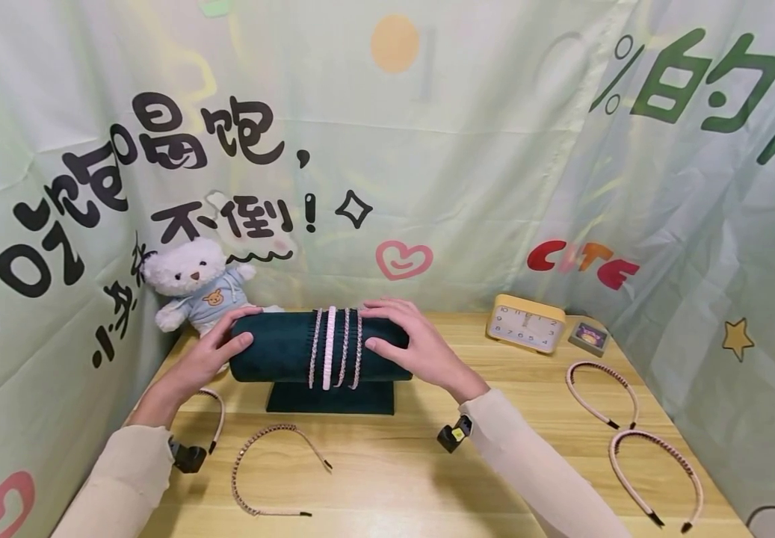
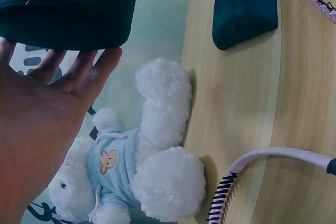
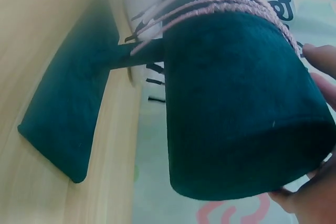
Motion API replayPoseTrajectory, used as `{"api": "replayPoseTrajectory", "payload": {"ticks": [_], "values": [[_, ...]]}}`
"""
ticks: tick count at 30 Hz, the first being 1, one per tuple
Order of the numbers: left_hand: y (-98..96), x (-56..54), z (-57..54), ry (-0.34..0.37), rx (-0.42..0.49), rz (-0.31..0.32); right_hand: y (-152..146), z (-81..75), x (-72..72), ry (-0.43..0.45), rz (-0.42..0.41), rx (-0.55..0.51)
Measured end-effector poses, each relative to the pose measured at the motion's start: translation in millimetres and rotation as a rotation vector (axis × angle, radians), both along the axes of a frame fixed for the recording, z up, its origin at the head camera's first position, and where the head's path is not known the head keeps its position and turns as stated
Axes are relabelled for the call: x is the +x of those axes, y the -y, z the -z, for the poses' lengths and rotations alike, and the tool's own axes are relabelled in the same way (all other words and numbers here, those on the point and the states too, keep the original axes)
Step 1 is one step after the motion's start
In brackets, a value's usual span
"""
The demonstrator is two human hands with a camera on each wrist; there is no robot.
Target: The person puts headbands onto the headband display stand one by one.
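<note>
A dark green velvet headband stand point(image 1: 269, 347) has a thick horizontal roll above a flat base point(image 1: 329, 398). Several braided pink headbands point(image 1: 329, 347) sit side by side around the roll's middle, one of them paler and wider. At the roll's left end my left hand point(image 1: 215, 350) holds on, thumb in front and fingers behind, as the left wrist view shows. My right hand point(image 1: 424, 347) grips the other end, with its thumb on the front and fingers over the top near the headbands. In the right wrist view dark headband tips hang below the roll.
Loose headbands lie on the wooden table: one in front point(image 1: 235, 471), one partly behind my left wrist point(image 1: 222, 415), two at the right point(image 1: 569, 377). A white teddy bear point(image 1: 192, 273) sits behind my left hand. A yellow clock point(image 1: 525, 325) and small framed item point(image 1: 589, 338) stand back right.
</note>
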State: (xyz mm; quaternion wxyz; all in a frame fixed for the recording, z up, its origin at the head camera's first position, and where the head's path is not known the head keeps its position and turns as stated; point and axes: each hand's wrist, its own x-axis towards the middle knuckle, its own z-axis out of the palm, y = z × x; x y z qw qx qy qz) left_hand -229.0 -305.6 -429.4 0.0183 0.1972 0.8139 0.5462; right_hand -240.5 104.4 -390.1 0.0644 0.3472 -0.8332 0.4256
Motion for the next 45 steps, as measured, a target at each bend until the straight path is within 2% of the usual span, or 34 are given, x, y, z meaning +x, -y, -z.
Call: {"api": "replayPoseTrajectory", "payload": {"ticks": [7, 17, 27, 34, 45], "values": [[-0.3, -0.8, -0.1, -0.005, 0.011, 0.009, -17, 1.1, 0.0, 0.049, 0.028, -0.055], [-0.1, -1.1, 1.1, -0.002, 0.024, 0.019, -63, 1.7, 3.4, 0.097, 0.065, -0.121], [0.6, -2.1, 1.5, -0.008, 0.005, 0.014, -111, 6.0, 9.2, 0.097, 0.134, -0.099], [0.9, -1.5, 0.6, -0.002, -0.002, 0.006, -154, 13.5, 13.0, 0.057, 0.176, -0.104], [1.2, -2.1, 2.3, -0.004, 0.011, 0.016, -219, 24.6, 34.7, 0.047, 0.365, -0.06]]}}
